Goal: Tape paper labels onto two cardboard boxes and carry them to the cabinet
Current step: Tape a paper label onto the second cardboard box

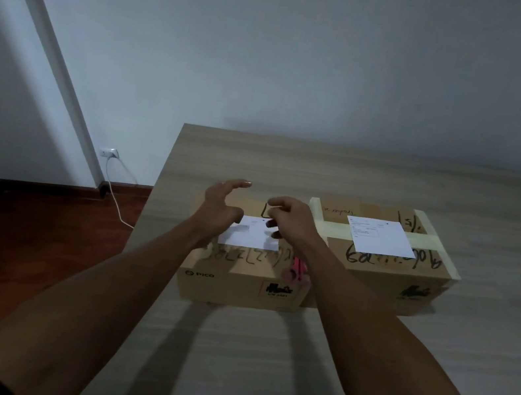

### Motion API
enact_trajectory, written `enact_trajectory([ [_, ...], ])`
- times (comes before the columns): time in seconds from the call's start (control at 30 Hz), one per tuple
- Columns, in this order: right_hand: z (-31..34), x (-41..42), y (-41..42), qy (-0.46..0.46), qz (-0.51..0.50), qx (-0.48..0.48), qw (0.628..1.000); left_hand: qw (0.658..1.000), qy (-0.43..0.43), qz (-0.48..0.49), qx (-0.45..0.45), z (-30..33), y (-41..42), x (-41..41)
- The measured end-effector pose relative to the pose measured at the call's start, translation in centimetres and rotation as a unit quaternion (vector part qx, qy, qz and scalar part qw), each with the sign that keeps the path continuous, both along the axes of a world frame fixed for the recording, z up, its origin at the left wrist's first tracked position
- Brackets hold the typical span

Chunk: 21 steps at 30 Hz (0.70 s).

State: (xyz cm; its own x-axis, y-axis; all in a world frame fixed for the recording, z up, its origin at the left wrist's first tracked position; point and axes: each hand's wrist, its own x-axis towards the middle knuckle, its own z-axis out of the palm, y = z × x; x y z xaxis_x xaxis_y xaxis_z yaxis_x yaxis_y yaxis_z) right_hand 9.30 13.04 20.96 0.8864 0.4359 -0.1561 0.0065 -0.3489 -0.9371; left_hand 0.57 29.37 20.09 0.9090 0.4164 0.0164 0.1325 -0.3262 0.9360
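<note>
Boxes (242, 284) (388, 272) are set side by side on the table (259, 354). Near label (253, 238) is partly hidden by both hands. Left hand (221, 206) is spread, released; right hand's (287, 216) grasp cannot be told.

A pale wood-grain table (360, 176) filled the lower right, its far edge against a plain grey-white wall (313, 50). At nine o'clock a white trim strip (48, 31) ran diagonally down the wall to a socket (109, 153), from which a white cable (116, 196) trailed onto the dark reddish wood floor (18, 241) at eight o'clock. The light was dim.
</note>
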Motion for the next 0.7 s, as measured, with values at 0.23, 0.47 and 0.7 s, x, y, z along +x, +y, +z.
enact_trajectory([
  [0.23,1.1,0.1,2.3,0.148,-0.040,0.183,0.971,0.999,-0.034,-0.017,-0.030,2.2,-1.3,1.9],
  [0.47,1.6,0.8,2.3,0.145,-0.071,0.219,0.962,0.998,-0.043,-0.033,-0.046,2.5,-2.3,2.9],
  [0.7,1.0,1.7,1.9,0.117,-0.077,0.184,0.973,0.999,-0.027,-0.034,-0.026,1.6,-2.4,3.5],
])
